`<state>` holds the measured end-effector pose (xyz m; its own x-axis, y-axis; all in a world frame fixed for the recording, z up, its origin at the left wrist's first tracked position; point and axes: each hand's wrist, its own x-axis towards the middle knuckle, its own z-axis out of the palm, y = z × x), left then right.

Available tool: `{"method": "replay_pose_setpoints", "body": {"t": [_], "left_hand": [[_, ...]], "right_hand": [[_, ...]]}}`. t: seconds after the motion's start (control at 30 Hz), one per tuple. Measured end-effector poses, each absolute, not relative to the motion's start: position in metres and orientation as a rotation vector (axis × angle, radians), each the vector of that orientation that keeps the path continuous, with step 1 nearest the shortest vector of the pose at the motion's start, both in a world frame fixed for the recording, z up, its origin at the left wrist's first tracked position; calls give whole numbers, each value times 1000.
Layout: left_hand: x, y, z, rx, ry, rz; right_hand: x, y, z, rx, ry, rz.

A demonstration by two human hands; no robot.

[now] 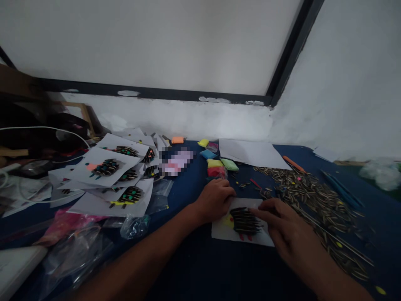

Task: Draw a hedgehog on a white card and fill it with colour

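A small white card (226, 237) lies in front of me with a hedgehog-like picture on it. Its spiny body is made of dark striped sunflower seeds (246, 221), with a yellow clay head (228, 221) and red clay feet below. My left hand (217, 198) rests at the card's upper left corner, its fingers curled in. What lies under those fingers is hidden. Over the card's right side reaches my right hand (283, 223), a finger stretched out so that its tip touches the upper seeds. No object shows between its fingers.
Loose sunflower seeds (313, 196) spread at the right, beside blue tweezers (341, 190). Colored clay packets (216, 167) and white paper (250, 152) lie behind my hands. Finished-looking seed cards (103, 167) are piled at the left, near plastic bags (78, 251). A wall (188, 117) closes off the back.
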<state>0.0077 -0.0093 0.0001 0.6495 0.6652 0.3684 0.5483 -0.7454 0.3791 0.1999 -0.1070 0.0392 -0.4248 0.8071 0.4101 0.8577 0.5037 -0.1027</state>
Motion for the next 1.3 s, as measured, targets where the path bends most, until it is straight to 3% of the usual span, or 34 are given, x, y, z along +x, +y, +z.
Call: {"method": "replay_pose_setpoints", "body": {"t": [0.17, 0.97, 1.3], "left_hand": [[9, -9, -1, 2639, 980, 742], [8, -9, 1, 2636, 983, 723], [8, -10, 1, 2640, 980, 729]], "right_hand": [[200, -105, 27, -1314, -2354, -312], [201, -105, 30, -1316, -2326, -298], [214, -98, 32, -1538, -2239, -218]]}}
